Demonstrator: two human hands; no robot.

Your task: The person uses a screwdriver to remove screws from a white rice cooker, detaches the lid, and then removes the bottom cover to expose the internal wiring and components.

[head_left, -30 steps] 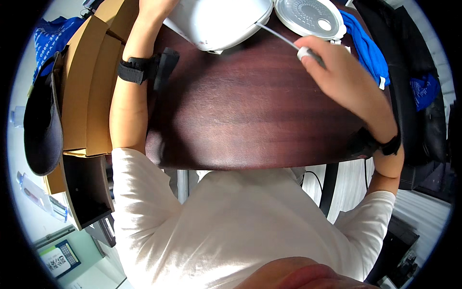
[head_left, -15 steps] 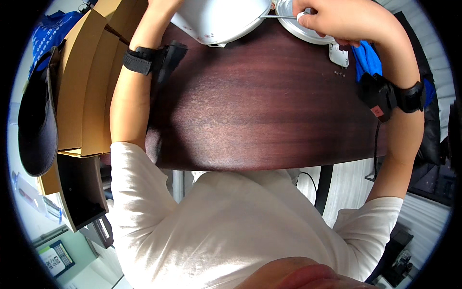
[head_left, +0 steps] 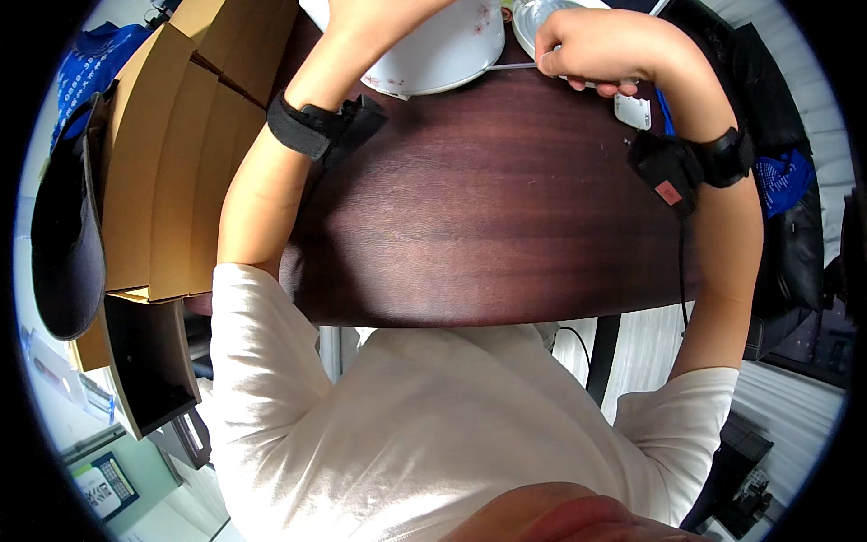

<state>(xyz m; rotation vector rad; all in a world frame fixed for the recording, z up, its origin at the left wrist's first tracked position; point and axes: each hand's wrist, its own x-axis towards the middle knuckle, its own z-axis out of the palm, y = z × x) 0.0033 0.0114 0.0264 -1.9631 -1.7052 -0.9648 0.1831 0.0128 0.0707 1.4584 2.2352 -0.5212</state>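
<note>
At the top of the view lies a glossy white rounded appliance part (head_left: 442,54) with small pink flower prints; its kind does not show. My left hand (head_left: 397,11) reaches across it, and its fingers are cut off by the upper edge. Closed in a fist, my right hand (head_left: 587,52) grips a screwdriver, whose thin metal shaft (head_left: 513,66) points left to the rim of the white part. The handle is mostly covered by my fingers. Behind that hand is a round dish-like piece (head_left: 533,20) with a pale rim.
A small white plastic cover (head_left: 632,111) lies right of my right hand on the dark wooden table (head_left: 488,208). Tiny screws (head_left: 627,141) sit near it, partly hidden by my wrist strap's black box (head_left: 664,172). Cardboard boxes (head_left: 172,172) and a dark cap (head_left: 68,226) stand left.
The white part has turned and shifted slightly left and nearer. My left hand has swung right across it. My right hand, with the screwdriver, has moved left and nearer, its shaft still at the rim.
</note>
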